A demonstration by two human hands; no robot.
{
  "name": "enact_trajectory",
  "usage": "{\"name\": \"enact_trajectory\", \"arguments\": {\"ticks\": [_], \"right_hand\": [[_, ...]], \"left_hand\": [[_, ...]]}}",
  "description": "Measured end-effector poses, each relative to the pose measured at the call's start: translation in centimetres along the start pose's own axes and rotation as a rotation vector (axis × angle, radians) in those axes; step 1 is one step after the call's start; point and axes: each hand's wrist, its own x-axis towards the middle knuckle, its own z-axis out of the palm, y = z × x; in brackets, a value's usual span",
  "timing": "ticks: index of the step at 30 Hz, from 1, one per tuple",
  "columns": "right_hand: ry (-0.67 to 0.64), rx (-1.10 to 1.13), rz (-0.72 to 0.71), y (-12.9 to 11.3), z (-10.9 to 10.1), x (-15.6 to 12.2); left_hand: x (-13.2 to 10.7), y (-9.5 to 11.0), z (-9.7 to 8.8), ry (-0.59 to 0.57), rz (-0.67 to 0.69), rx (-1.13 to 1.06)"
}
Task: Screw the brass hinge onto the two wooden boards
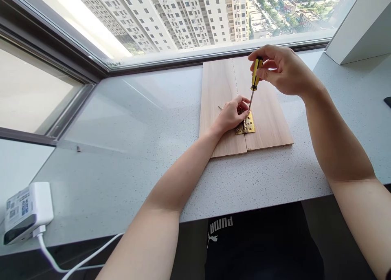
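My right hand [279,68] grips a screwdriver [256,74] with a yellow and black handle. Its shaft points down, slightly tilted, with the tip at the upper part of a brass-coloured hinge [251,125]. The hinge lies across the seam of two light wooden boards [215,82], [269,117]. Close by the screwdriver tip, my left hand [232,115] rests on the hinge with thumb and fingers pinched; what they pinch is hidden. It covers the hinge's upper left part. Several holes show in the hinge's right leaf. A small screw [220,108] lies on the left board.
The boards lie on a speckled white counter [159,149] against the window frame [159,68]. At the left stands a white device [42,202] with a white cable [88,257]. A white box-like block [360,27] stands back right. A dark object [387,102] sits at the right edge.
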Motion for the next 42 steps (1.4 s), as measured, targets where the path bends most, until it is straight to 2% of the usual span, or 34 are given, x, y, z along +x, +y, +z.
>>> {"name": "enact_trajectory", "arguments": {"ticks": [18,28,38,42], "right_hand": [[0.016,-0.027,0.025,0.2,0.0,0.2],[0.076,-0.007,0.024,0.4,0.2,0.0],[0.054,-0.047,-0.004,1.3,0.1,0.1],[0.001,-0.025,-0.042,0.7,0.2,0.0]], "left_hand": [[0.0,0.0,0.0,0.014,0.006,0.023],[-0.1,0.1,-0.1,-0.002,-0.015,0.016],[-0.2,0.4,-0.1,-0.001,-0.028,0.003],[-0.2,0.6,-0.1,0.005,-0.033,0.001]]}}
